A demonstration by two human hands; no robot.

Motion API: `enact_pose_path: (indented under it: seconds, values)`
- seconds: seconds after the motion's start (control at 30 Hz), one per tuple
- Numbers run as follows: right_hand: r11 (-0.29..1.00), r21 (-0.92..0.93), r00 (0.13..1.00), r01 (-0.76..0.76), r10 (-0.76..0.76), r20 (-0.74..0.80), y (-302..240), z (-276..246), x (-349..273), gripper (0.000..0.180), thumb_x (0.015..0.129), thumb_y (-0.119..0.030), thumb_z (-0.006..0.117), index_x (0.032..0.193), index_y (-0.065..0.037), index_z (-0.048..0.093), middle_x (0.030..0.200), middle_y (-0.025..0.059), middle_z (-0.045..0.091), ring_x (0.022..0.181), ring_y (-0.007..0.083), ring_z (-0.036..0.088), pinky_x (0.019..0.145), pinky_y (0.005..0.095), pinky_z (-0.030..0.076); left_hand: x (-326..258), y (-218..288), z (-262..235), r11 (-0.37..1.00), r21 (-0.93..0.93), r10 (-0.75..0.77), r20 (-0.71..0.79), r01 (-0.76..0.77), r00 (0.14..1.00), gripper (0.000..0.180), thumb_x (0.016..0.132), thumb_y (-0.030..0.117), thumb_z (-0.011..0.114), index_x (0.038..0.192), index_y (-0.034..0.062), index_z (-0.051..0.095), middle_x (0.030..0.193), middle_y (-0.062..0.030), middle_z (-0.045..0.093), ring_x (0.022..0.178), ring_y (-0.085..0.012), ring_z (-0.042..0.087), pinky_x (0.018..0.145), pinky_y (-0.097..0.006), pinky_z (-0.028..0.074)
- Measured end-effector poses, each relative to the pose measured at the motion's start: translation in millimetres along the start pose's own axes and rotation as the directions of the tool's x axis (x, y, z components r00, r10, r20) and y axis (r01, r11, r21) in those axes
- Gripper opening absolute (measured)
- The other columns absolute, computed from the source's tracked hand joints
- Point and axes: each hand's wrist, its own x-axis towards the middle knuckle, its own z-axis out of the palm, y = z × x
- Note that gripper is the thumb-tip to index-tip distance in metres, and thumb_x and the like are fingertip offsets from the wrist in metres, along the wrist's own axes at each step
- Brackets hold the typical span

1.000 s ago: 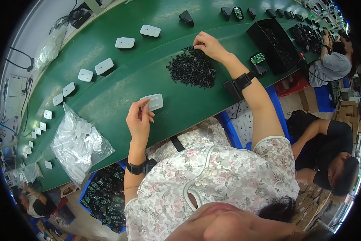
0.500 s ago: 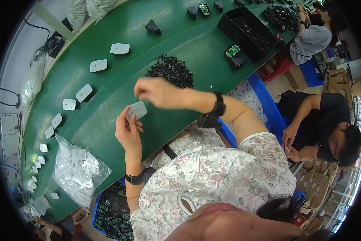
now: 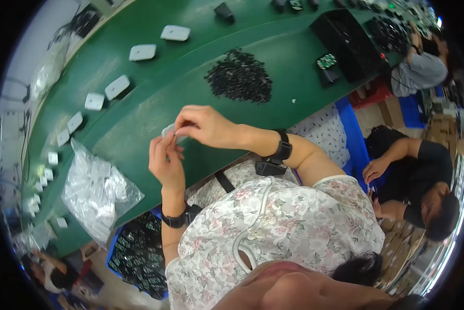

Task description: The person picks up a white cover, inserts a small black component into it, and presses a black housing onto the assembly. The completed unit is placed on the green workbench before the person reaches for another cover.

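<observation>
A small translucent white plastic cover is held between the fingertips of my left hand, above the green bench. Bent over the cover from the right, my right hand has thumb and forefinger pinched together at its edge. Whatever those fingertips hold, if anything, is hidden or too small to make out. Farther out on the bench lies a pile of small black parts. A clear plastic bag of similar translucent covers rests to the left of my left hand.
White-topped housings stand in a curved row along the green bench. A black bin and a green circuit board are at the far right. Blue crates hold parts below the edge. A co-worker sits at right.
My right hand has come down and left from beside the black pile onto the cover in my left hand. The whole view has shifted slightly, showing the pile fully.
</observation>
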Motion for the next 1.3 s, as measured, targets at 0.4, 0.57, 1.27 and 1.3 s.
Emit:
enact_pose_path:
  seconds: [0.4, 0.57, 1.27, 1.3]
  values:
    - [0.991, -0.083, 0.995, -0.101, 0.101, -0.006, -9, 6, -3, 0.008, 0.079, -0.002, 0.065, 0.081, 0.001, 0.058, 0.076, 0.0026, 0.052, 0.06, 0.0071, 0.047, 0.054, 0.0213, 0.039, 2, -4, -4, 0.634, -0.587, -0.448, 0.251, 0.503, 0.858, 0.01, 0.091, -0.002, 0.048, 0.099, -0.0066, 0.051, 0.095, -0.0126, 0.057, 0.083, -0.0205, 0.065, 0.075, -0.03, 0.055]
    - [0.98, -0.1, 0.985, -0.171, 0.168, -0.036, -12, 11, 0, 0.009, 0.079, -0.004, 0.065, 0.08, 0.001, 0.058, 0.076, 0.001, 0.053, 0.059, 0.0053, 0.046, 0.053, 0.0203, 0.039, -4, -10, 3, 0.654, -0.655, -0.374, 0.154, 0.378, 0.915, 0.006, 0.09, -0.002, 0.049, 0.096, -0.0049, 0.051, 0.093, -0.0091, 0.054, 0.085, -0.0192, 0.064, 0.077, -0.03, 0.056]
    - [0.95, -0.012, 0.944, -0.313, 0.313, 0.104, -5, -13, 10, 0.023, 0.074, -0.013, 0.074, 0.08, -0.004, 0.054, 0.07, -0.0034, 0.052, 0.059, 0.0041, 0.044, 0.053, 0.0197, 0.036, 2, -8, -5, 0.68, -0.605, -0.304, 0.28, 0.413, 0.911, 0.007, 0.089, 0.001, 0.055, 0.092, -0.004, 0.053, 0.088, -0.0087, 0.057, 0.073, -0.0156, 0.062, 0.064, -0.026, 0.053]
    - [0.942, 0.065, 0.937, -0.33, 0.318, 0.141, -2, -16, 10, 0.023, 0.074, -0.013, 0.075, 0.079, -0.005, 0.054, 0.069, -0.0032, 0.053, 0.06, 0.0038, 0.045, 0.053, 0.0197, 0.037, 3, -7, -6, 0.662, -0.598, -0.317, 0.323, 0.452, 0.892, 0.008, 0.088, 0.0, 0.055, 0.095, -0.0047, 0.053, 0.089, -0.0086, 0.056, 0.073, -0.0156, 0.063, 0.065, -0.026, 0.053]
